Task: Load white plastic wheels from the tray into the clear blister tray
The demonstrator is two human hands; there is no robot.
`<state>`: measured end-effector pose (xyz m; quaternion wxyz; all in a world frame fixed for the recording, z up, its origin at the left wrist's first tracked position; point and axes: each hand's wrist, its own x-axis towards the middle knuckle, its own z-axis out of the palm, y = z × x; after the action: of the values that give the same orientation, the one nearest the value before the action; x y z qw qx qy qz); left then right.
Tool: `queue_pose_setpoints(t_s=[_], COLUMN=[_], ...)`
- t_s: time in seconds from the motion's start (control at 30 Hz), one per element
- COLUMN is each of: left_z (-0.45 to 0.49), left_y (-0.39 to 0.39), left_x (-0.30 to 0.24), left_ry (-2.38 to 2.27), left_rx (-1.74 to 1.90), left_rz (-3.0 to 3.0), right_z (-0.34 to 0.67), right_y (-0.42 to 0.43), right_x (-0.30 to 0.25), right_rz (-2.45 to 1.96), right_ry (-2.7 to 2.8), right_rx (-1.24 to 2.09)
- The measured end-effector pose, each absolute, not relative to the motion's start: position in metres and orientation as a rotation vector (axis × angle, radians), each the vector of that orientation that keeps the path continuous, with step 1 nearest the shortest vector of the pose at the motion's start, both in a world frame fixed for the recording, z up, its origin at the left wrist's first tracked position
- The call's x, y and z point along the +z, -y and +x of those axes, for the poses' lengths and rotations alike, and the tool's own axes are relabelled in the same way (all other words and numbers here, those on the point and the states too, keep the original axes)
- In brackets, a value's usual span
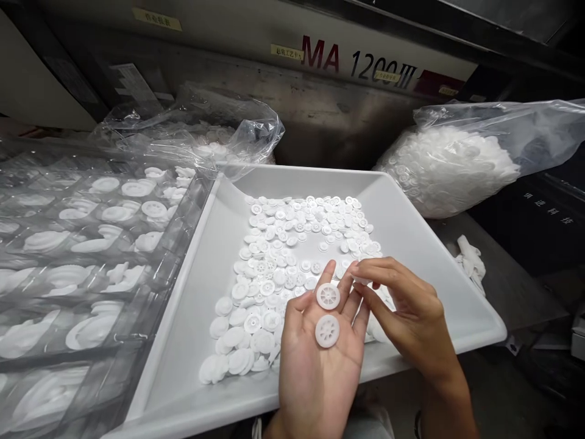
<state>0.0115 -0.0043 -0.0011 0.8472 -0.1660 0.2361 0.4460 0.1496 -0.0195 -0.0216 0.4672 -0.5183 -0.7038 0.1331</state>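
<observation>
Palm up over the front of the tray, my left hand [322, 378] carries two spoked white plastic wheels. One wheel [328, 296] lies at the base of the fingers, the other wheel [327, 331] in the palm. My right hand [409, 311] pinches another small white plastic piece [362, 280] between thumb and fingers, close to the left fingertips. Its shape is mostly hidden by the fingers. Beneath both hands is a pale grey tray [178, 360] with many similar white wheels [262, 341] spread across its floor.
Left of the tray are clear plastic trays [159, 305] whose pockets hold white parts. Behind stands an open clear bag [247, 131]. A full bag of white parts [452, 164] sits at the back right, near a crumpled white glove or cloth [470, 259]. A machine panel [256, 36] borders the back.
</observation>
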Motion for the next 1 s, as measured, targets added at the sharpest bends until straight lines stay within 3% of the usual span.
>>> queue_pose_setpoints(t_s=[0.8, 1.0], left_z=[0.01, 0.006], left_y=[0.004, 0.002], left_x=[0.001, -0.001], left_ry=[-0.459, -0.455], left_rx=[0.874, 0.858], left_rz=[-0.359, -0.341], right_z=[0.167, 0.211], right_y=[0.031, 0.028], right_x=[-0.02, -0.027], right_rz=[-1.359, -1.586], right_ry=[1.799, 2.238], right_rx=[0.325, 0.541])
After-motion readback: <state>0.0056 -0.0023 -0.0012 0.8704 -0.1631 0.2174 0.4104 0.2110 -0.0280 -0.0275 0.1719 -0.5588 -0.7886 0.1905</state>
